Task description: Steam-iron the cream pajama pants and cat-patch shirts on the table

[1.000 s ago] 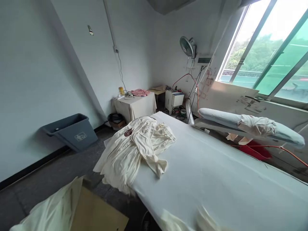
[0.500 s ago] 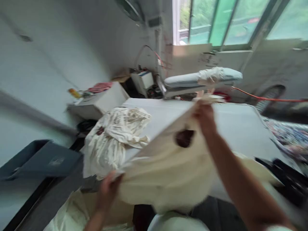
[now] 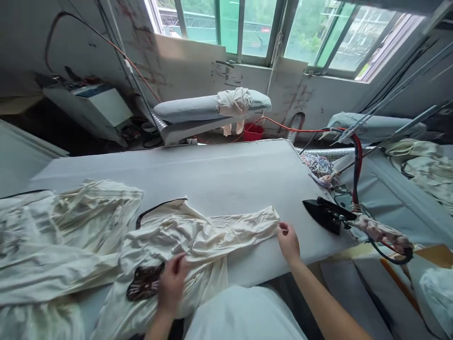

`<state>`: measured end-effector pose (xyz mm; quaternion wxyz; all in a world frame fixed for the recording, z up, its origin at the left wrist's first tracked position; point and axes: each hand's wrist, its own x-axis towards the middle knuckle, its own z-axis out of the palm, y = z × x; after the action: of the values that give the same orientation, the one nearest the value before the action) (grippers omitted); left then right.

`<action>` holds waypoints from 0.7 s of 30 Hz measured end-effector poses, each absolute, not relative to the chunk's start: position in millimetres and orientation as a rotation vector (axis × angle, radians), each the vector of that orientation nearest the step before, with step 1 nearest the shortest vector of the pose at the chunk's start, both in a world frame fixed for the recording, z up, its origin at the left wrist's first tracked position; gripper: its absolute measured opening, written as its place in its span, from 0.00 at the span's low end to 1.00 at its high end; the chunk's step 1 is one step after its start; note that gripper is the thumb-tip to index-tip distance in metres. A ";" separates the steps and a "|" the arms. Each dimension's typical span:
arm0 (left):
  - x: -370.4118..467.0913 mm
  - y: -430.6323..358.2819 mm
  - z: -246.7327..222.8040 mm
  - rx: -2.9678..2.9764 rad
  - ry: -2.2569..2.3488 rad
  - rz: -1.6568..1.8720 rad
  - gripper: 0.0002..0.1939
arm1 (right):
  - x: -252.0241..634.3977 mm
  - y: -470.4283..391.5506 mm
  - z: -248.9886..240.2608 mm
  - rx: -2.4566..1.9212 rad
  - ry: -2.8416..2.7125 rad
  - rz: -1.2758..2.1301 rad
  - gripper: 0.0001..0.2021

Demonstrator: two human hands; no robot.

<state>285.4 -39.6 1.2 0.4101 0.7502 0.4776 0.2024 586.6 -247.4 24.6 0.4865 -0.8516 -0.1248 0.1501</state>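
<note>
Cream, crumpled, thin-cloth garment (image 3: pixel 166 236) on the white cloth-covered table (image 3: pixel 230 182), at the near edge, part hanging over toward the person. One long sleeve (image 3: pixel 244 229) laid out to the right; a narrow dark curved trim (image 3: pixel 159 208) along the far edge; a dark brown patch with pale marks (image 3: pixel 139 290) low on the near side.

Left hand (image 3: pixel 171 283) over the cloth just beside the patch, fingers curled, blurred; cannot tell whether cloth is pinched. Right hand (image 3: pixel 288 243) at the sleeve end, fingers part bent, thumb near the fingertips; contact looks likely, grip not certain.

Handling, as judged: light, limp, no stiffness of its own; folds easily and creases readily. Not fragile, though the loose overhang could drag the rest off the edge. Best holds: the cuff end and the seams, pinched between thumb and fingertips; flat palm for the body. Patch may be stiffer than the cloth around it; better held beside than across.

Black pointed iron (image 3: pixel 327 217) on the table, right of the sleeve, apart from it.
</note>
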 end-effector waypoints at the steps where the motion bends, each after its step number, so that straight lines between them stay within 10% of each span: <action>1: 313.3 -37.4 1.4 1.957 1.029 0.490 0.14 | 599.0 -248.2 21.7 -2.127 -0.241 0.244 0.29; 6: 450.0 -30.2 19.7 2.365 0.061 0.247 0.12 | 607.6 -269.0 6.8 -2.212 -0.157 0.247 0.28; 21: 446.2 -109.3 69.0 2.105 0.247 0.480 0.14 | 616.6 -305.5 78.0 -2.010 -0.110 0.006 0.29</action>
<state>446.2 -109.3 69.0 0.4654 0.8573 0.1005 0.1956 616.6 -305.5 78.0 0.5347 -0.8438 -0.0463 0.0027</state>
